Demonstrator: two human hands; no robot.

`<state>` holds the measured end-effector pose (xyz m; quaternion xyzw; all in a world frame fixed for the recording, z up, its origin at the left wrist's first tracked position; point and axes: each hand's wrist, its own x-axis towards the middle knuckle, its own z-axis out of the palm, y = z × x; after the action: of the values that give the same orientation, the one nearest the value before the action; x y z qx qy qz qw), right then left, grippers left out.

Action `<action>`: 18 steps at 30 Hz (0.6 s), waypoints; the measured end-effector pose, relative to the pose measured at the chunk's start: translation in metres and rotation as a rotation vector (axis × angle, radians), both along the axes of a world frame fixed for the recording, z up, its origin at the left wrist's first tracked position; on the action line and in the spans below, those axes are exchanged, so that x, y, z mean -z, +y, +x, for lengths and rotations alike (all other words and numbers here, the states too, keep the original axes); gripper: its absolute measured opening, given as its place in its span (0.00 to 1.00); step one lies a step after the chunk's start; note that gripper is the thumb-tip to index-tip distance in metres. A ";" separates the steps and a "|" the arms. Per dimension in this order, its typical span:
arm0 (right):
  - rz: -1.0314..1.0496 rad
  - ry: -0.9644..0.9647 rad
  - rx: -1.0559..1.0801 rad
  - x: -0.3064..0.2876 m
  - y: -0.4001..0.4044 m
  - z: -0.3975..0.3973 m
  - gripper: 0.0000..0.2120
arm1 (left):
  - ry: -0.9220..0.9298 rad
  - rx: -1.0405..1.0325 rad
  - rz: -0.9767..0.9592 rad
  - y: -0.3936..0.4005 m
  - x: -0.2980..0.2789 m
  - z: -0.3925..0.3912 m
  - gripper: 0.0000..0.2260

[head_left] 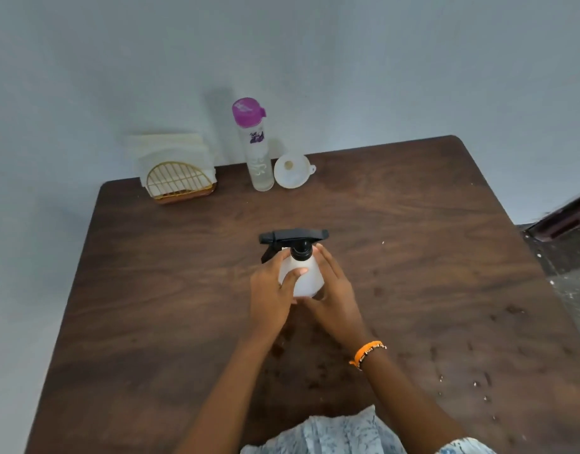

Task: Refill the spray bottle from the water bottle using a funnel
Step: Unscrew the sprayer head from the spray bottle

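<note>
A white spray bottle [303,276] with a black trigger head stands upright in the middle of the dark wooden table [151,290]. My left hand [270,290] wraps its left side, thumb across the front. My right hand [336,290] rests against its right side with fingers nearly straight. At the back of the table stands a tall clear water bottle [257,149] with a purple cap closed on it. A white funnel [291,171] lies on its side just right of that bottle.
A golden napkin holder [177,178] filled with white napkins sits at the back left, close to the wall. The table's right edge drops to a speckled floor [570,283]. Small white crumbs dot the table's right side.
</note>
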<state>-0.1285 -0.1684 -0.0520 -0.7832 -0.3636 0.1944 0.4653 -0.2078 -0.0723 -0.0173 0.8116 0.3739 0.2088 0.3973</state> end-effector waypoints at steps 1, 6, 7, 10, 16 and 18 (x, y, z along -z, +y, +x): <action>-0.006 0.006 -0.009 0.003 -0.003 -0.012 0.40 | 0.006 0.004 0.004 -0.001 0.001 -0.013 0.15; -0.025 -0.002 -0.039 0.007 -0.010 -0.042 0.42 | -0.009 0.034 -0.052 -0.006 0.003 -0.047 0.14; -0.022 -0.007 -0.033 0.006 -0.011 -0.042 0.42 | -0.010 0.054 -0.055 -0.005 0.005 -0.048 0.14; -0.010 0.006 -0.004 0.006 -0.010 -0.043 0.43 | -0.022 0.094 -0.056 0.001 0.014 -0.050 0.17; -0.048 0.024 -0.084 0.009 -0.016 -0.038 0.40 | -0.073 0.131 -0.078 -0.002 0.027 -0.057 0.22; -0.064 0.049 -0.107 -0.001 -0.018 -0.034 0.34 | -0.098 0.131 -0.098 -0.001 0.028 -0.058 0.22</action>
<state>-0.1625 -0.1866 -0.0510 -0.7722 -0.3873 0.2497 0.4374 -0.2653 -0.0734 -0.0455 0.8028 0.3098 0.2035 0.4671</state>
